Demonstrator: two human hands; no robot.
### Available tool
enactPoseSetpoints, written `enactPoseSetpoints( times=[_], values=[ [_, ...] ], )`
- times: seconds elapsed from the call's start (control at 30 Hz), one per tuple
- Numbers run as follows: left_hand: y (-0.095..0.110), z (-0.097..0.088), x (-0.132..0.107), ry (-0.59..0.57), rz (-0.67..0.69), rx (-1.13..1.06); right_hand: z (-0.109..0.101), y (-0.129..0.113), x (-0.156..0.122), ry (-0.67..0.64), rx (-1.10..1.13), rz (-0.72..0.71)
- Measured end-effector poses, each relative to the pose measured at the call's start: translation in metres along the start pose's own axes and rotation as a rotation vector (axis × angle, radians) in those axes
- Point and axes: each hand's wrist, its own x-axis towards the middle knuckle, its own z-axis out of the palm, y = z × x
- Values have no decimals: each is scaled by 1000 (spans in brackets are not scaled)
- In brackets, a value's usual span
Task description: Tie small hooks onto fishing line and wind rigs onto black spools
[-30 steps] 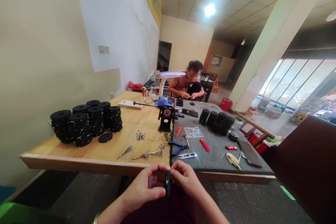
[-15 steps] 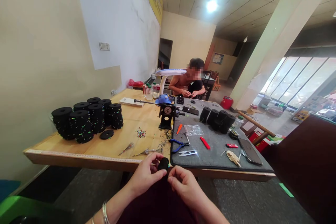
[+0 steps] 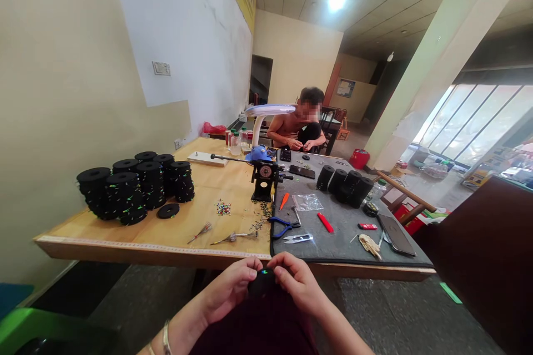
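A small round black foam winding spool point(image 3: 261, 285) with bright green and blue bits on its rim is held just off the table's front edge. My left hand point(image 3: 233, 288) grips its left side between thumb and fingers. My right hand point(image 3: 296, 282) pinches at its upper right edge; any line between those fingertips is too fine to make out. Behind my hands lie two bundles of thin stems, a left bundle point(image 3: 200, 232) and a right bundle point(image 3: 234, 238). Blue-handled pliers point(image 3: 283, 227) and thread snips point(image 3: 298, 239) rest on the grey mat point(image 3: 345, 247).
Stacks of black foam spools point(image 3: 121, 194) stand at left, a single spool point(image 3: 168, 211) beside them. Small colourful beads point(image 3: 223, 207) lie near a black winding device point(image 3: 264, 180) and a lamp point(image 3: 266, 111). More black rolls point(image 3: 345, 184) and a phone point(image 3: 396, 234) are at right. Another person point(image 3: 297, 130) sits opposite.
My hands have come closer together, and the right has risen to the spool's edge. The spool has turned and lowered, its green bits now on top.
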Motion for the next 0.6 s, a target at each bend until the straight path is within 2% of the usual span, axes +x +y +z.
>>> enactPoseSetpoints(
  times=[0.07, 0.2, 0.27, 0.43, 0.5, 0.6],
  values=[
    [-3, 0, 0, 0, 6, -80, 4, 3, -2, 19, 25, -12],
    [-7, -3, 2, 31, 28, -82, 8, 7, -3, 114, -128, -47],
    [-8, -3, 3, 79, 84, 56, 8, 7, -3, 137, -188, -42],
    [-9, 0, 4, 270, 349, 554, 9, 5, -5, 156, -254, -58],
    [-10, 1, 5, 324, 388, 614, 10, 4, -6, 150, -243, -67],
    [-11, 1, 5, 393, 392, 574, 12, 4, -5, 142, -222, -68]
  ],
)
